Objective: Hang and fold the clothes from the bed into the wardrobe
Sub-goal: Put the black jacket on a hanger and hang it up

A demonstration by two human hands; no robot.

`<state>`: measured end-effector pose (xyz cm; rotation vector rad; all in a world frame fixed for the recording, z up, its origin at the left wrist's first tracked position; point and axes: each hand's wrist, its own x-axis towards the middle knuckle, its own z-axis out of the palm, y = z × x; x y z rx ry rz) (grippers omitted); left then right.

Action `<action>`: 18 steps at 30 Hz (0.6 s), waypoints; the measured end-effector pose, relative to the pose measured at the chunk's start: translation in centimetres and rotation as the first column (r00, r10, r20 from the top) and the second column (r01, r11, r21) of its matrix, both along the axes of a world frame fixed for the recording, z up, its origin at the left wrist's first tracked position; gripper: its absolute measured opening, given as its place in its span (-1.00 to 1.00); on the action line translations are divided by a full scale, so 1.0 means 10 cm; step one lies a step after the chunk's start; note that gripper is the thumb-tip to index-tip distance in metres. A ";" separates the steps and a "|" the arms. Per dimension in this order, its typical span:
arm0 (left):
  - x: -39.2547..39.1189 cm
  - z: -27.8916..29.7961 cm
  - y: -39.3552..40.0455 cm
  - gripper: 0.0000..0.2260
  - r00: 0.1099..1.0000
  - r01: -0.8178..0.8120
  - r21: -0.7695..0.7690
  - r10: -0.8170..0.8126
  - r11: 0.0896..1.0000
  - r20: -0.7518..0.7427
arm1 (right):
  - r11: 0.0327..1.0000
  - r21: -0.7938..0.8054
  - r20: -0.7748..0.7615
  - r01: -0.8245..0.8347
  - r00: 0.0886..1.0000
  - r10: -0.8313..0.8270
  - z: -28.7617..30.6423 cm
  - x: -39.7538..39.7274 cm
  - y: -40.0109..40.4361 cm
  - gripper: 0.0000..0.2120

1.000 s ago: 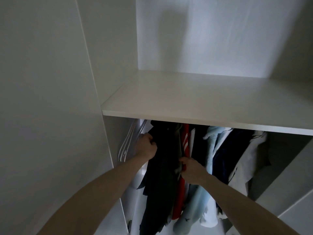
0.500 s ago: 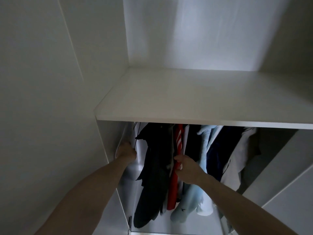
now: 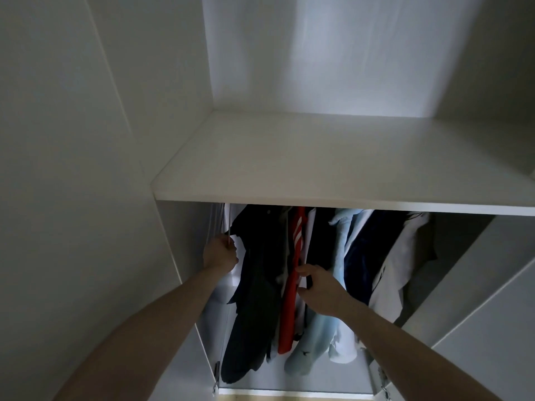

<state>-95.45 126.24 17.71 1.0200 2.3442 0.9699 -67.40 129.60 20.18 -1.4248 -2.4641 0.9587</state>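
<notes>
White panels frame the wardrobe, where about seven garments hang under its one shelf: a black one, a red striped one, pale blue, navy and white ones. At centre left, the left hand is curled round a thin pale hanger beside the side wall, while the right hand at centre pinches the cloth beside the red garment. Pulling that hanger out could, I judge, snag the black sleeve and drag it off the rail.
</notes>
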 end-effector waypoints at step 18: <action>1.32 -0.19 -1.79 -0.80 0.981 -0.076 0.059 0.064 0.995 0.182 | 0.918 -0.396 -0.365 -0.015 0.920 -0.143 -0.09 0.75 -0.68 -0.69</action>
